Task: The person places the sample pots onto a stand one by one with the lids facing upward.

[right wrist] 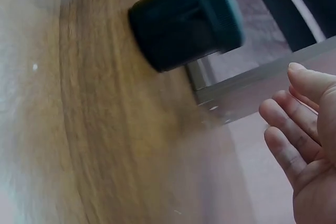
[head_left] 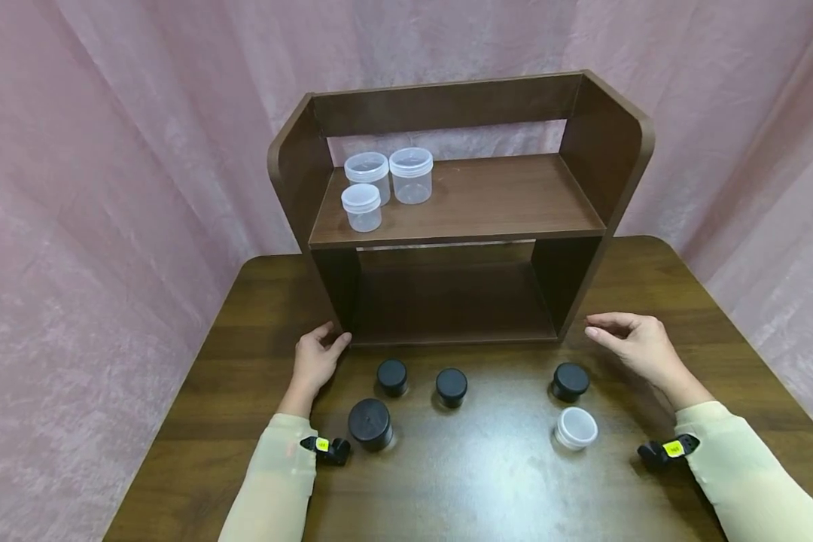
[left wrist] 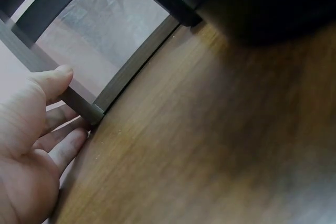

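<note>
A brown two-tier wooden shelf [head_left: 440, 340] stands at the back of the table. My left hand [head_left: 315, 363] is at its lower left front corner, thumb over the front edge of the side panel [left wrist: 81, 100] and fingers along the outer side, holding it. Beyond the lower right corner, my right hand [head_left: 640, 348] is a little apart from the shelf, fingers loosely bent with nothing between them. On the upper tier at left stand three clear plastic jars with translucent lids: a small one [head_left: 363, 214] in front, two larger jars [head_left: 412, 181] behind.
Black-lidded dark jars stand before the shelf: a big one [head_left: 370, 425], two small ones [head_left: 392, 376] [head_left: 451, 387] and another [head_left: 570, 382] at right. A clear jar with a white lid [head_left: 576, 427] stands nearby. Pink curtain [head_left: 142, 188] hangs behind the table [head_left: 447, 489].
</note>
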A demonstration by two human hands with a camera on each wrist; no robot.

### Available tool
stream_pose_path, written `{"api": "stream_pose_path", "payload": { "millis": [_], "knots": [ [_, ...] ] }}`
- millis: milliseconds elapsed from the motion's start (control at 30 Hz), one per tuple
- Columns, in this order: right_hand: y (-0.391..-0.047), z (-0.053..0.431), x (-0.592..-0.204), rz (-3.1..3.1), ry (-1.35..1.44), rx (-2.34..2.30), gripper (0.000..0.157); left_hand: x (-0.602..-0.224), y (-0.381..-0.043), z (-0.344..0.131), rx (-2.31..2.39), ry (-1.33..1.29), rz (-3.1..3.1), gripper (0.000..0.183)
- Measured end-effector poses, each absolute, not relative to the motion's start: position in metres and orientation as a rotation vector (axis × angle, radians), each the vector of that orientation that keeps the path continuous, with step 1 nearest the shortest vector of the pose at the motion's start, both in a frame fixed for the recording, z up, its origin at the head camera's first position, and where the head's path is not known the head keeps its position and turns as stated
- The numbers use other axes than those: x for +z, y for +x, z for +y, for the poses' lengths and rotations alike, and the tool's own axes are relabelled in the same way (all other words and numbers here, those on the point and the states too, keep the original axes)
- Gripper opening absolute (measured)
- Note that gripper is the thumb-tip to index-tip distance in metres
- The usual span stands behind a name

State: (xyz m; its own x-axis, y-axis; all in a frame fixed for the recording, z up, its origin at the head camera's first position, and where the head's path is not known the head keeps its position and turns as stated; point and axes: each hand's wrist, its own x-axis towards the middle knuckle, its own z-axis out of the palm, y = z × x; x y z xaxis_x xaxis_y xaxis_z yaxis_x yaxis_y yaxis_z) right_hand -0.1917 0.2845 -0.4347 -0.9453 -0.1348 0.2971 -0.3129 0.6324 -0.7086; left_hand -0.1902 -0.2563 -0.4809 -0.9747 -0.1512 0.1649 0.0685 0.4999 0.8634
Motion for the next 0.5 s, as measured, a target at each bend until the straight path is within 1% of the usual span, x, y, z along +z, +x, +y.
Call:
{"api": "stream_pose_path", "payload": {
  "millis": [200, 267, 500],
  "knots": [
    [-0.165, 0.286, -0.411, -2.659, 0.46, 1.196, 0.023, -0.481, -0.19, -0.256, -1.487, 0.071, -2.53, 0.058],
    [-0.157, 0.283, -0.405, -2.662, 0.544, 1.216, 0.022, -0.482, -0.189, -0.256, -1.483, 0.077, -2.535, 0.059],
    [-0.135, 0.276, -0.399, -2.603, 0.883, 1.261, 0.032, -0.483, -0.19, -0.256, -1.501, 0.083, -2.532, 0.062]
  ]
}}
